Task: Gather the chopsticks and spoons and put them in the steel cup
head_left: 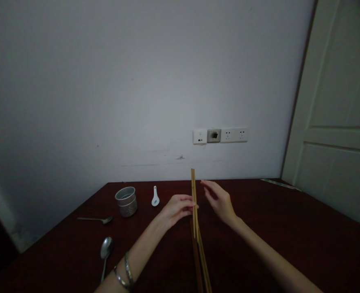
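Observation:
My left hand (177,208) is closed in a pinch on a bundle of long wooden chopsticks (195,211), which stand almost upright over the dark red table (289,244). Their tips reach above the table's far edge, and their lower ends run out of the bottom of the view. My right hand (219,201) hovers just right of the chopsticks with its fingers stretched out and apart, holding nothing. Two bangles sit on my left wrist.
A metal cup (126,201) and a white ceramic spoon (155,197) stand at the back left. Two metal spoons lie further left, one small (97,219), one large (105,252). A wall with sockets (220,135) is behind, and a door (338,122) at right.

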`<move>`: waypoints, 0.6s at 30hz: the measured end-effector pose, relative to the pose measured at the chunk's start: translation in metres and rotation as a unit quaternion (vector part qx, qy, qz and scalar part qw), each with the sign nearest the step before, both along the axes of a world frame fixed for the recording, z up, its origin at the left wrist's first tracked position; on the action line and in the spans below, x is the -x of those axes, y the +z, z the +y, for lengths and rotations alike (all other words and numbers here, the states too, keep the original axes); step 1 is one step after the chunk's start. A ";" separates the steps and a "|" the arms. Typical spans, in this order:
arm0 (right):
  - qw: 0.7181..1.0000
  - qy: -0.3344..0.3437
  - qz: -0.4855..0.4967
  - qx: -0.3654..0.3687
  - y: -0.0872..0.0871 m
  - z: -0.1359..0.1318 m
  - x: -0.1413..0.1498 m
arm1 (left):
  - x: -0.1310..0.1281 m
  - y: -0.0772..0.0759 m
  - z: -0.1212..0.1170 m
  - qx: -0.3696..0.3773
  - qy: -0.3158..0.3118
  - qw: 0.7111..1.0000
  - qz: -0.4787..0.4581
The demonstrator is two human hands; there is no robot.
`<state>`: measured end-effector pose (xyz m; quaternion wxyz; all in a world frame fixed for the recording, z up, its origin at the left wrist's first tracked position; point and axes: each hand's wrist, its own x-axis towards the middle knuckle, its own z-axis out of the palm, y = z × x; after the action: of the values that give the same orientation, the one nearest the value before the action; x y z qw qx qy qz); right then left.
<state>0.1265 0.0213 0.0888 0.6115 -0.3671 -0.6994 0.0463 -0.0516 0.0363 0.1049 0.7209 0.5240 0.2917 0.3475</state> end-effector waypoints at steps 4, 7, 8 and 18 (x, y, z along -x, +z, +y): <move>0.908 0.111 0.328 0.234 0.000 0.007 0.015 | 0.001 -0.005 0.001 -0.048 -0.008 0.998 0.032; 0.850 0.171 0.393 0.305 0.002 0.005 0.021 | -0.002 -0.011 0.001 -0.063 -0.006 0.997 0.052; 0.844 0.176 0.397 0.314 0.003 0.004 0.022 | -0.003 -0.013 0.000 -0.064 -0.007 0.996 0.056; 0.850 0.113 0.396 0.328 0.005 0.003 0.017 | -0.010 -0.020 -0.007 -0.052 -0.024 0.996 0.068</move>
<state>0.1100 0.0240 0.0940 0.6713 -0.4154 -0.3782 0.4835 -0.0417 0.0291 0.0852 0.6792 0.5901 0.3088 0.3084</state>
